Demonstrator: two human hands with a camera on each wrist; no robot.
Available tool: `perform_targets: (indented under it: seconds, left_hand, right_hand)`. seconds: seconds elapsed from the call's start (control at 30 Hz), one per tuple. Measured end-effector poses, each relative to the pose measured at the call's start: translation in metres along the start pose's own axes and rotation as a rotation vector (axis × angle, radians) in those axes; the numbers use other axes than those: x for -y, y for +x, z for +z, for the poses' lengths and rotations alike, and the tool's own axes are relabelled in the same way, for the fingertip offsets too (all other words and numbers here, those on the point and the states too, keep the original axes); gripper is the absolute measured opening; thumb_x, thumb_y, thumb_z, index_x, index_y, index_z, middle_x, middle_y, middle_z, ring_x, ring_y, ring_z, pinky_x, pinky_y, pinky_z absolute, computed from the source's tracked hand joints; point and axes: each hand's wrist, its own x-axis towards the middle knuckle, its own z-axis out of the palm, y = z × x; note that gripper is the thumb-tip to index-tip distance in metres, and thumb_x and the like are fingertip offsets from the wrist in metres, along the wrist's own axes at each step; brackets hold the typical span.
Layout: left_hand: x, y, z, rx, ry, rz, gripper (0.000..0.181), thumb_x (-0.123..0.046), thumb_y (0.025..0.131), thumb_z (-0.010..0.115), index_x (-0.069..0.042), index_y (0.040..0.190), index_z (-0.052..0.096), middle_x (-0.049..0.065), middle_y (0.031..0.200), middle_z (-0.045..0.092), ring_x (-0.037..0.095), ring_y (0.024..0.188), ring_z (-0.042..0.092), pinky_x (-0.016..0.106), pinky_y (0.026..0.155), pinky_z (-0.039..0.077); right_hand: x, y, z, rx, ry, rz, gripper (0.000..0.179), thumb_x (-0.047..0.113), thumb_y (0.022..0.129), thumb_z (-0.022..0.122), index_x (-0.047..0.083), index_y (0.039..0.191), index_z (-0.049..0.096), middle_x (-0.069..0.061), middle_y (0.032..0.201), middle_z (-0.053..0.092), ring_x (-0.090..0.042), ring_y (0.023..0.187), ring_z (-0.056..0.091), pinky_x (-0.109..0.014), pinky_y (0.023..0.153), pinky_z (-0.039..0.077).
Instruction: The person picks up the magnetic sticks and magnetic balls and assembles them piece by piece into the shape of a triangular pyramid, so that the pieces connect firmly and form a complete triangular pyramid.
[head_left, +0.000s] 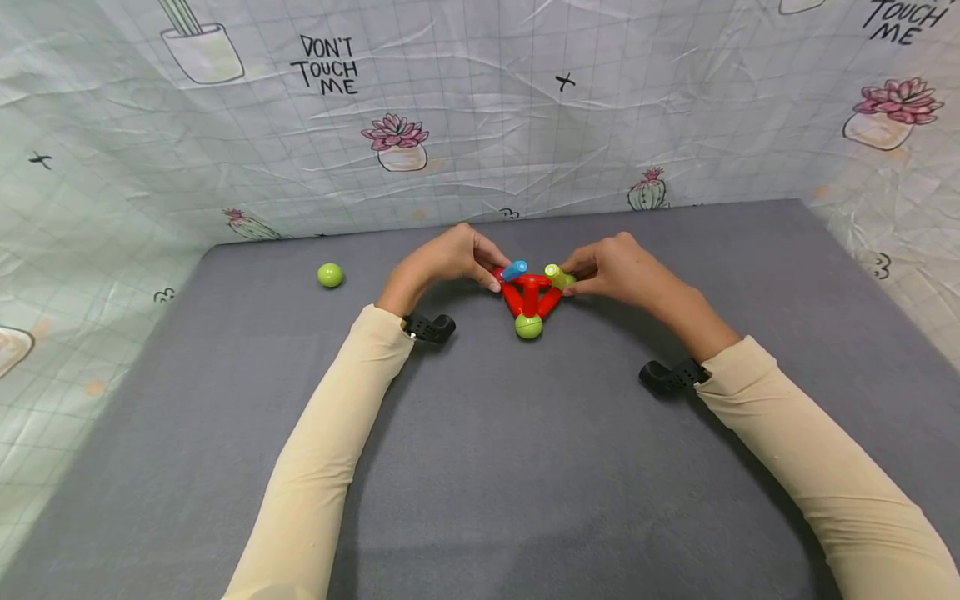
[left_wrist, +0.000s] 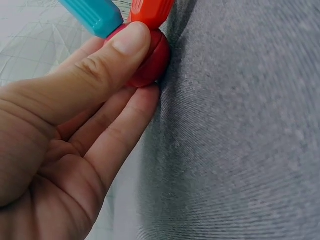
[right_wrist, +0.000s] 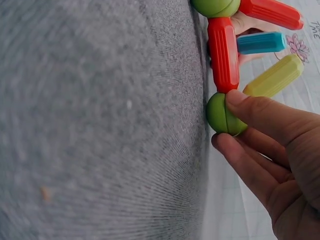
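Note:
A small triangle of red sticks with balls at its corners lies on the grey cloth. My left hand (head_left: 459, 253) pinches the red ball (left_wrist: 156, 59) at the left corner between thumb and fingers. A blue stick (head_left: 514, 271) juts up from that ball. At the right corner my right hand (head_left: 618, 265) pinches a green ball (right_wrist: 219, 114), from which a yellow stick (right_wrist: 274, 76) rises. The near corner is another green ball (head_left: 528, 327), bearing a raised red stick (head_left: 531, 297); neither hand touches it.
A loose green ball (head_left: 330, 275) sits at the far left of the grey-covered table (head_left: 495, 467). Behind the table's back edge hangs a pale printed sheet (head_left: 480, 100). Black wrist straps with cameras (head_left: 667, 379) stick out under both wrists.

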Motion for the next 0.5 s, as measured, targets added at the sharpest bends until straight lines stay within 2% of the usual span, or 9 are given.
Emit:
perform_targets:
  seconds: [0.33, 0.5]
  left_hand:
    - [-0.0013, -0.0006, -0.0005, 0.007, -0.019, 0.009, 0.035, 0.0, 0.077, 0.087, -0.003, 0.112, 0.078, 0.009, 0.104, 0.078, 0.014, 0.093, 0.074, 0.027, 0.081, 0.058]
    - [-0.0065, -0.0067, -0.0023, 0.077, 0.074, 0.051, 0.036, -0.007, 0.082, 0.085, -0.006, 0.118, 0.076, 0.004, 0.111, 0.076, 0.014, 0.101, 0.071, 0.029, 0.088, 0.056]
  right_hand:
    - [0.0031, 0.0018, -0.0023, -0.01, -0.048, 0.015, 0.028, 0.014, 0.081, 0.087, 0.007, 0.107, 0.081, -0.009, 0.096, 0.078, -0.019, 0.083, 0.076, -0.036, 0.068, 0.06]
    - [0.0062, 0.002, -0.0025, 0.008, -0.053, 0.029, 0.029, 0.015, 0.082, 0.087, 0.007, 0.109, 0.08, -0.01, 0.096, 0.078, -0.019, 0.083, 0.075, -0.035, 0.067, 0.06]
